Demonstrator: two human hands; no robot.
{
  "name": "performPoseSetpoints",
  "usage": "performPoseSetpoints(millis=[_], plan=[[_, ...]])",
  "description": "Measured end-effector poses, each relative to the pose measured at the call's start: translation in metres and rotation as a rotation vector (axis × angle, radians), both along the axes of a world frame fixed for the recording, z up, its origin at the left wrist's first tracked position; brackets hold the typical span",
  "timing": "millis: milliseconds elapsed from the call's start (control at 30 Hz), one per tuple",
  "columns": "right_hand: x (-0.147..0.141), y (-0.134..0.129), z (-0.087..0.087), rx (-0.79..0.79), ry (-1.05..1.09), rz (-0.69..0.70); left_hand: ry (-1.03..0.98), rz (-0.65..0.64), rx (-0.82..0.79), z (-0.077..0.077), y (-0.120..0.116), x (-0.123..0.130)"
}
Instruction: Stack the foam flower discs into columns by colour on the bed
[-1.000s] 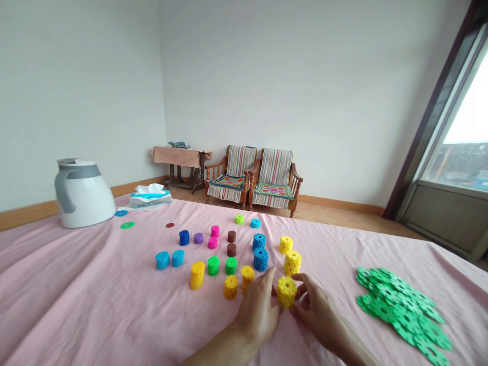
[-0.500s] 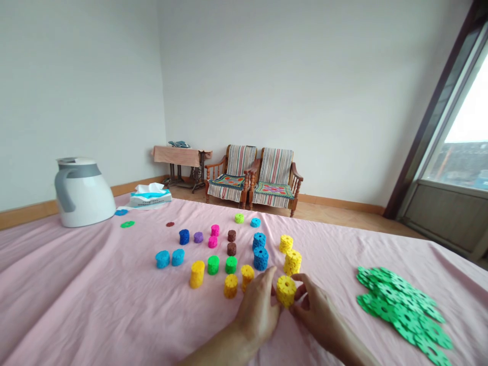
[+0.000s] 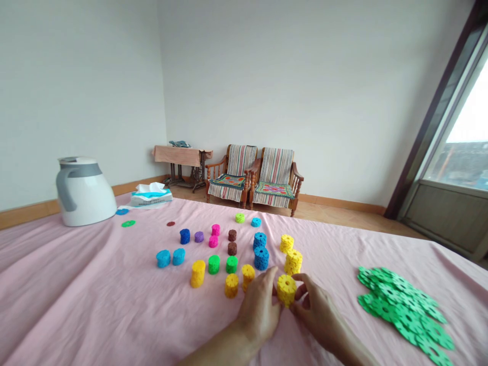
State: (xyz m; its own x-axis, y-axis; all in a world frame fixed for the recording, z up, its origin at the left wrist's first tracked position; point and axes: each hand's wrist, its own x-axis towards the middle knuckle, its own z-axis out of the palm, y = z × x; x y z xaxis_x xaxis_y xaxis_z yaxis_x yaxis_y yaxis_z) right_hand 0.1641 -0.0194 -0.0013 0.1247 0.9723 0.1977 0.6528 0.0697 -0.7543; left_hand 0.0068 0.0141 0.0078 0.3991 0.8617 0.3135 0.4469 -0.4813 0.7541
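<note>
A stack of notched yellow discs (image 3: 286,291) stands upright near the table's front, held between my two hands. My left hand (image 3: 260,304) grips its left side, and my right hand (image 3: 314,311) has its fingertips on the right side. Right behind are two more yellow stacks (image 3: 293,262). Blue stacks (image 3: 261,258) stand beyond my left fingers. To the left of that hand are orange-yellow stacks (image 3: 231,285), one partly behind it, and green stacks (image 3: 214,264). Farther back are brown (image 3: 232,248), pink (image 3: 213,241), purple (image 3: 199,237) and light blue (image 3: 163,258) stacks.
Loose green discs (image 3: 404,305) lie heaped on the right of the pink cloth (image 3: 125,305). At the back left stand a white and grey jug (image 3: 87,195) and a tissue box (image 3: 151,197). Two wooden chairs (image 3: 273,189) are beyond the table.
</note>
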Motion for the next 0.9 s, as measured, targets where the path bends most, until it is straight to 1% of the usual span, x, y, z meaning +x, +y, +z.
performPoseSetpoints(millis=[167,300,467,700,800,900], plan=[[0.001,0.0,-0.003,0.024,0.007,0.028,-0.018,-0.012,0.015,0.004,-0.002,-0.001],[0.0,0.001,-0.004,0.039,0.025,0.019,-0.012,-0.02,0.012,0.006,-0.004,-0.001],[-0.001,0.002,-0.01,0.074,0.028,-0.006,0.023,-0.003,0.001,0.003,-0.003,0.0],[0.002,0.008,-0.021,0.121,-0.008,-0.035,-0.005,0.004,0.043,-0.003,0.002,0.002],[0.002,0.011,-0.023,0.125,-0.036,-0.04,0.034,0.033,0.028,-0.004,0.003,0.003],[0.002,0.013,-0.021,0.093,-0.081,-0.043,0.064,0.049,0.02,-0.003,0.003,0.004]])
